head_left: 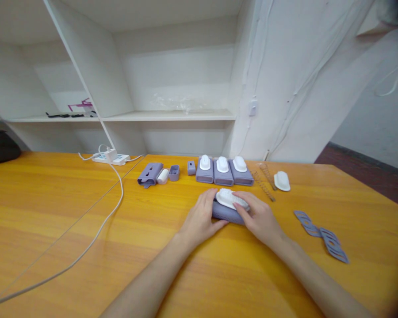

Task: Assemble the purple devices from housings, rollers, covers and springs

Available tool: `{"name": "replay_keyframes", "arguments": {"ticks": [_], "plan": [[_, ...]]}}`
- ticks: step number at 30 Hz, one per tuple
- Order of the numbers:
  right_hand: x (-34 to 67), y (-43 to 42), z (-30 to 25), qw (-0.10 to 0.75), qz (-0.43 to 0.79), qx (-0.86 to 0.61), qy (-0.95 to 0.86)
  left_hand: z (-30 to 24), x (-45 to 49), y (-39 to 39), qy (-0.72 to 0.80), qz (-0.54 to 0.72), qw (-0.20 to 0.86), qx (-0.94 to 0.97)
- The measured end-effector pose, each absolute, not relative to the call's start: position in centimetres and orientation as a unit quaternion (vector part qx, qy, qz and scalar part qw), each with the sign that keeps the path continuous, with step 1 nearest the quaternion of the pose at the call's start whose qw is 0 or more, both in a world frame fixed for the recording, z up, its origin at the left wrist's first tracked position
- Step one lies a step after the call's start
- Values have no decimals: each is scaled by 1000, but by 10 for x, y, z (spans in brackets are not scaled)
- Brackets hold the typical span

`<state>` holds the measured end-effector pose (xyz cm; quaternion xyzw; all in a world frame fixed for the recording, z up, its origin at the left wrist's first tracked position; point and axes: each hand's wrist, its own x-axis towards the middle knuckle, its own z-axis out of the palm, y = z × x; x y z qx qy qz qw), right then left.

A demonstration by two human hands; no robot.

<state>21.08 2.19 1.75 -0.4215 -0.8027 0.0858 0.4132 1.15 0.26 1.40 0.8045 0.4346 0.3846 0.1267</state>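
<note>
A purple-grey plastic housing [228, 213] lies in front of me, just above or on the table. My left hand [202, 216] is closed around its left end, with the thumb along the near edge. A white oval plastic piece [230, 198] with a textured top sits over the housing, slightly tilted. My right hand [259, 215] grips that white piece at its right end, fingers over the top and thumb on the near side. The underside of the white piece is hidden. Beyond my hands stand three similar purple-grey housings [223, 178], each with a white oval piece on it.
Left of the row are a small purple-grey block [191, 167], a cup-like part [174, 173], a white cylinder [163, 176] and another housing [151, 174]. To the right are springs [264, 185], a loose white piece [281, 181] and slotted plates [333, 244]. A cable [114, 207] crosses the left side.
</note>
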Motion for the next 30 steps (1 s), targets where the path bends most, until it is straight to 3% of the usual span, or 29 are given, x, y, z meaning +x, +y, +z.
{"name": "replay_keyframes", "arguments": {"ticks": [14,30], "plan": [[195,33,32,366,166,-388,-829,7,11,8,437,408,140,789],[200,30,29,376,132,-398,-826,3,13,11,467,407,143,772]]}}
